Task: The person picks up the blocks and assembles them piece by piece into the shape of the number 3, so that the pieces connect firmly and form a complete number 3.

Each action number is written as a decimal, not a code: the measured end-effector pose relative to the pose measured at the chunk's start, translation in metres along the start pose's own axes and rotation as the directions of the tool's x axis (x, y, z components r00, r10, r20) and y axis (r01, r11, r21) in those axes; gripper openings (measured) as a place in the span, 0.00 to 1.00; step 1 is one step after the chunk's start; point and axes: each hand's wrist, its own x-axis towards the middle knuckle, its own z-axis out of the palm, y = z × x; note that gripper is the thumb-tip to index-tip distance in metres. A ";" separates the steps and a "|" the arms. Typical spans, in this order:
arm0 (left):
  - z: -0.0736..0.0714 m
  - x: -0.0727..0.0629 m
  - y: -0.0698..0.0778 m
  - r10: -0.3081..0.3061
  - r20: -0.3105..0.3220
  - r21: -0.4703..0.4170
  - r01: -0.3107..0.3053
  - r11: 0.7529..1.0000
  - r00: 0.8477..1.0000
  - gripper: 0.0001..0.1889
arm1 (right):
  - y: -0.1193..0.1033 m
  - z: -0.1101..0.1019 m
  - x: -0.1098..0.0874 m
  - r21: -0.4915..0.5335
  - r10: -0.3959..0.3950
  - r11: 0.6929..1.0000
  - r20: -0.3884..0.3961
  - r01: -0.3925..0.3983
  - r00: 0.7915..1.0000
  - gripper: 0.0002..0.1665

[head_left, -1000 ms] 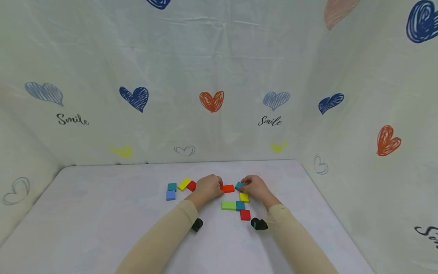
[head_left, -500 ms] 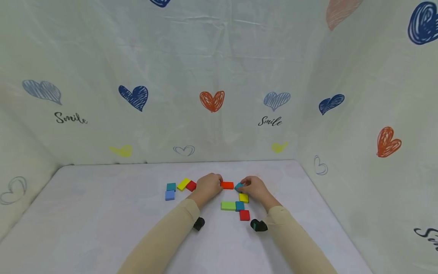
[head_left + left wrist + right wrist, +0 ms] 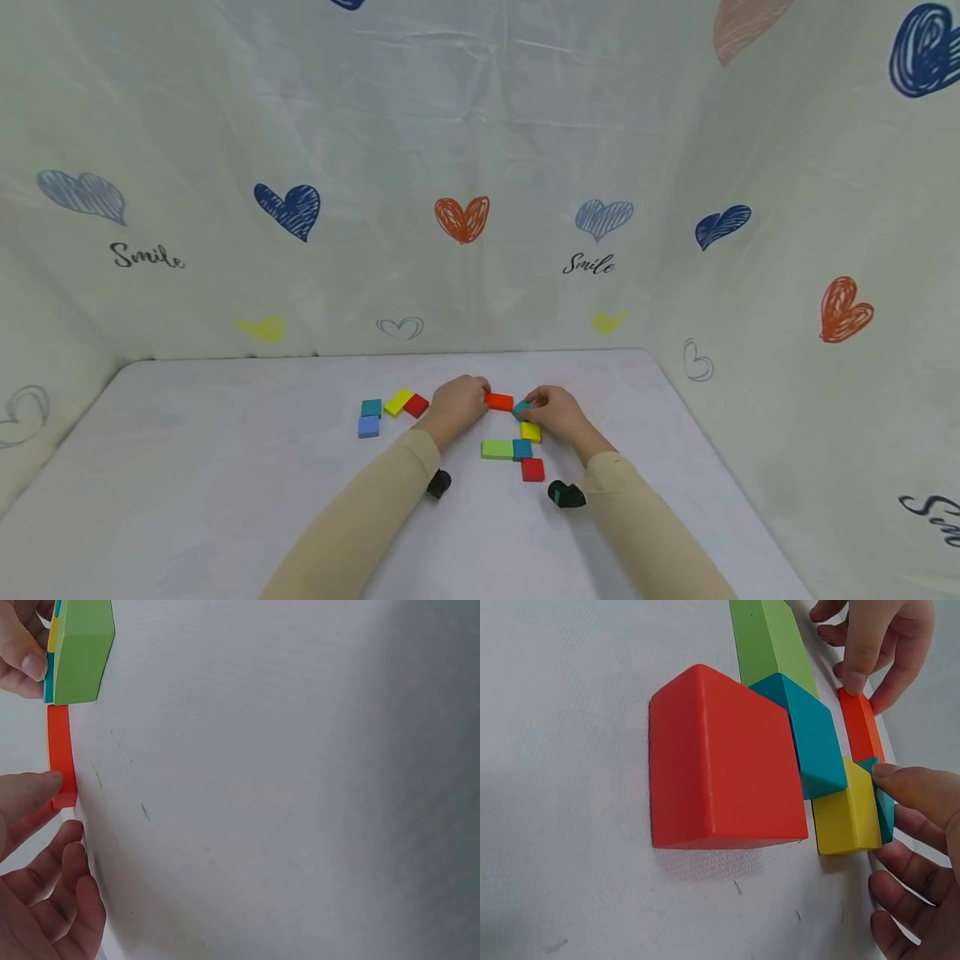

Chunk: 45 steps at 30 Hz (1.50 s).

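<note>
Near the far side of the table, my left hand [image 3: 457,404] pinches the left end of an orange-red rectangular block [image 3: 498,402] between thumb and finger. Just to the right, my right hand [image 3: 558,412] pinches a small teal block [image 3: 886,806], partly hidden by its fingers in the head view. The two held blocks lie end to end, nearly touching. Close below the teal one sits a yellow block [image 3: 847,814]. Nearer me, a long green block [image 3: 497,450] adjoins a blue-teal block [image 3: 810,735], with a red block [image 3: 727,765] at its near corner.
Left of my left hand lie a yellow block [image 3: 398,402] against a red block [image 3: 416,406], and a teal block [image 3: 371,407] above a light blue block [image 3: 368,427]. Black wrist cameras [image 3: 566,494] hang by both sleeves. A heart-printed curtain [image 3: 390,275] borders the white table [image 3: 195,483].
The orange-red block has shifted slightly away from me with my left hand. The teal block has turned a little in my right fingers. The head view has drifted slightly.
</note>
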 end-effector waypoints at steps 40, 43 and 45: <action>0.001 -0.001 -0.003 0.048 -0.013 0.024 -0.048 0.999 0.999 0.15 | 0.002 -0.001 0.000 -0.012 0.004 1.000 -0.020 -0.005 1.000 0.17; 0.001 0.000 -0.002 0.049 -0.013 0.032 -0.048 0.998 0.999 0.15 | 0.002 -0.001 0.000 -0.009 0.012 1.000 -0.021 -0.012 1.000 0.17; 0.001 0.000 -0.002 0.049 -0.014 0.040 -0.048 0.998 0.999 0.16 | 0.002 -0.001 0.000 -0.009 0.014 1.000 -0.021 -0.014 1.000 0.17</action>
